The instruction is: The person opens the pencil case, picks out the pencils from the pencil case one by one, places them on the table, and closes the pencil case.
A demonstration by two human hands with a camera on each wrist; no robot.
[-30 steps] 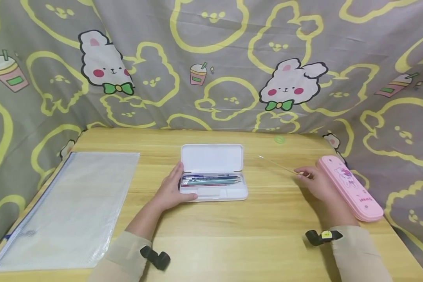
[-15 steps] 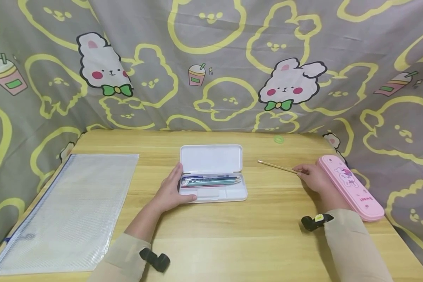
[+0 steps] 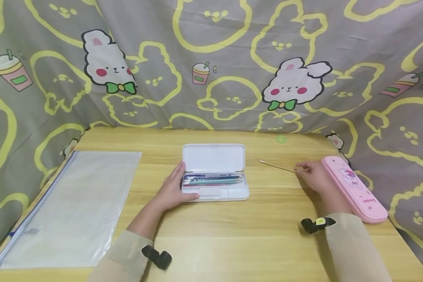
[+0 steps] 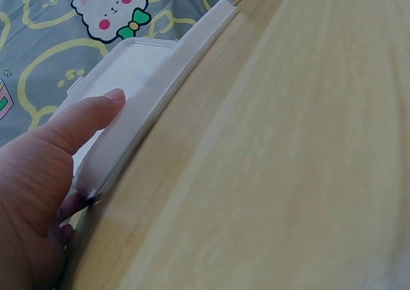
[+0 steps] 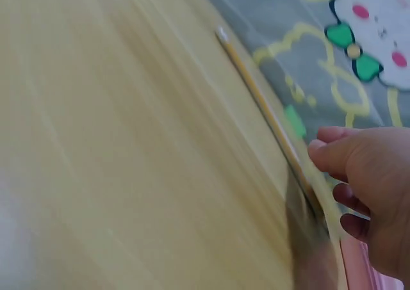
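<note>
In the head view, a white pencil case (image 3: 237,194) lies with its lid raised, several pencils (image 3: 211,181) and a white eraser (image 3: 210,191) inside. My left hand (image 3: 170,188) grips its left end, thumb over the front rim, as the left wrist view also shows. To the right, a yellow pencil (image 3: 276,166) lies on the table, its eraser end toward the case. Just over its other end is my right hand (image 3: 313,178), fingers loosely bent. In the right wrist view the thumb and fingertips (image 5: 320,150) are beside the pencil, holding nothing.
A pink pencil case (image 3: 356,190) printed with a bunny lies right beside the right hand and forearm. A clear zip pouch (image 3: 74,211) lies flat at the left. A small green ring (image 3: 281,139) is near the back edge, before a patterned curtain (image 3: 232,58).
The yellow pencil, held at a tilt by my right hand a second ago, came down onto the table, and the fingers have let go of it. My left hand has stayed on the white case.
</note>
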